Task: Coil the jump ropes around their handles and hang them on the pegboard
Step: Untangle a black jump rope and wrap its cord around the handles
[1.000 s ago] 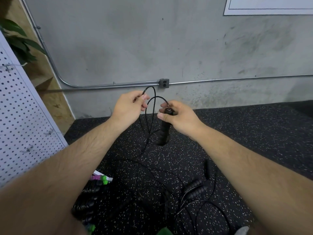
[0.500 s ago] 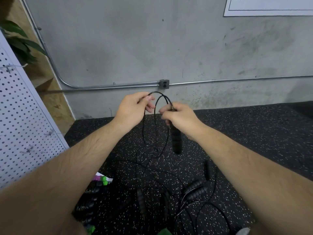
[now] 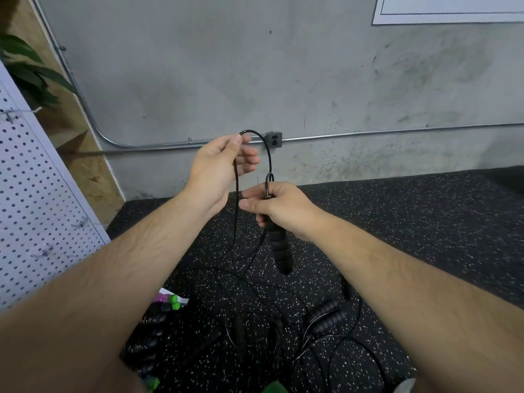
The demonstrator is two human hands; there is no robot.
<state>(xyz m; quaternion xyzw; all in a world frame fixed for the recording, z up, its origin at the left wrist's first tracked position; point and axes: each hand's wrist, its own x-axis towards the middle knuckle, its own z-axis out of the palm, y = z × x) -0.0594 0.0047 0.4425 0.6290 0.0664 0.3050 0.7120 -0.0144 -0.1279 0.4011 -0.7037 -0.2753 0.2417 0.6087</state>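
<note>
1. Head view is showing us a white pegboard [image 3: 34,208] standing at our left, with wire hooks [image 3: 82,222] sticking out of it, well apart from both hands.
2. Behind its top edge, a green plant [image 3: 28,69] is poking into the corner.
3. A grey concrete wall [image 3: 198,66] is facing us. A metal conduit [image 3: 368,133] is running along it through an outlet box [image 3: 274,139], and a white sheet [image 3: 453,9] is hanging at the upper right.
4. On the black speckled floor [image 3: 397,222], a tangle of spare ropes [image 3: 326,319] is lying below our forearms, two ridged black handles side by side in it. A purple-and-green handle [image 3: 167,302] is peeking out beside our left forearm. Our arms are covering part of this heap.
5. Our left grip [image 3: 218,168] is pinching the jump rope [image 3: 268,154] at the top of its arc, just in front of the outlet box, with the thumb pressing the cord against the fingers.
6. Our right grip [image 3: 283,208] is curling round the upper end of the black foam handle [image 3: 279,248], thumb pointing left. The handle is hanging down below the fist, slightly tilted, above the floor.
7. A small metal loop [image 3: 269,180] is sticking up out of the right fist, and the cord is arching from it over to the left pinch.
8. More strands of the cord are dangling between the two hands, trailing down toward the heap.
</note>
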